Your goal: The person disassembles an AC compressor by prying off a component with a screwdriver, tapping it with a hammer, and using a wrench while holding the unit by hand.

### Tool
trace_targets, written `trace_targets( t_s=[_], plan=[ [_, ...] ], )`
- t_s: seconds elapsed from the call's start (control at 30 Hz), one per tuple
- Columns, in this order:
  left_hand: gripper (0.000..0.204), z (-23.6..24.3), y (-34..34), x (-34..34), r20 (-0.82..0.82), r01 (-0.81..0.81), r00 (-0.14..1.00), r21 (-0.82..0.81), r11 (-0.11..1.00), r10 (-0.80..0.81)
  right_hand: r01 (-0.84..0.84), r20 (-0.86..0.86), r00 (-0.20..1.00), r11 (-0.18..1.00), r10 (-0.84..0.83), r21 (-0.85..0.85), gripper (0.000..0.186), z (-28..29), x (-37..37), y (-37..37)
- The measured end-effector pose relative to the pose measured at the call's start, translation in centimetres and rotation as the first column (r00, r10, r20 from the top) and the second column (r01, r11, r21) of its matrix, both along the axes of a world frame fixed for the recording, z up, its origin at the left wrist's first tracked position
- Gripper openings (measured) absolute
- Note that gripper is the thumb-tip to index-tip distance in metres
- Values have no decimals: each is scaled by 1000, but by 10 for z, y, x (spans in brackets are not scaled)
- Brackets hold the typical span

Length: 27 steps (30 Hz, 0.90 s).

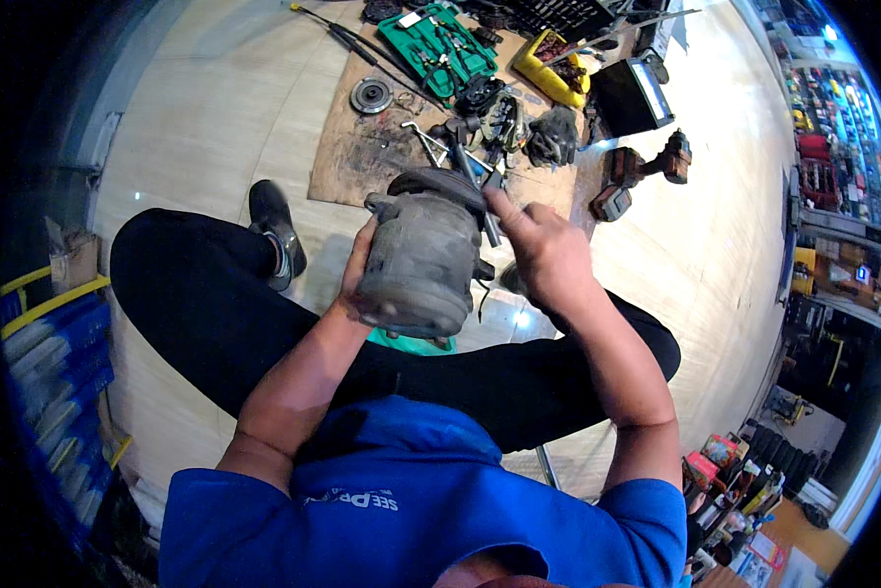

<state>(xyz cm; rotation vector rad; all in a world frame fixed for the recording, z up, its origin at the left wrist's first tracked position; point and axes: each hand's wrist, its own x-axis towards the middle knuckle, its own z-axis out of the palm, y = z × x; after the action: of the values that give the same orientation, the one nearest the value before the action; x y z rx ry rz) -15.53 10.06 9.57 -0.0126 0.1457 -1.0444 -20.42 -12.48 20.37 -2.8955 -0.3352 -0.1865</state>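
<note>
A grey, worn compressor, with a dark pulley at its far end, is held up above my lap. My left hand grips its left side; most of those fingers are hidden behind the body. My right hand is closed around a dark-handled tool that looks like a hammer. Its handle slants close along the pulley's right side, and its dark head points away from me. Whether the tool touches the pulley, I cannot tell.
Beyond my legs a stained board carries a round metal pulley part, a green tool case, a yellow container and black gloves. A black box and cordless drivers are on the right. Blue-yellow racks stand left.
</note>
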Motion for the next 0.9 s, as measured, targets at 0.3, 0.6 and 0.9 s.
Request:
trace_targets(
  t_s=[0.3, 0.6, 0.9],
  plan=[
    [76, -8, 0, -1, 23, -33, 999, 98, 995, 31, 56, -172, 981, 977, -92, -208, 66, -5, 6, 3],
    [74, -15, -2, 2, 9, -122, 992, 134, 983, 122, 80, -159, 981, 981, -109, -179, 64, -2, 18, -8],
    [73, -4, -5, -1, -57, -91, 993, 141, 986, 100, 121, -76, 991, 988, -114, 99, 57, 0, 9, -2]
  ],
)
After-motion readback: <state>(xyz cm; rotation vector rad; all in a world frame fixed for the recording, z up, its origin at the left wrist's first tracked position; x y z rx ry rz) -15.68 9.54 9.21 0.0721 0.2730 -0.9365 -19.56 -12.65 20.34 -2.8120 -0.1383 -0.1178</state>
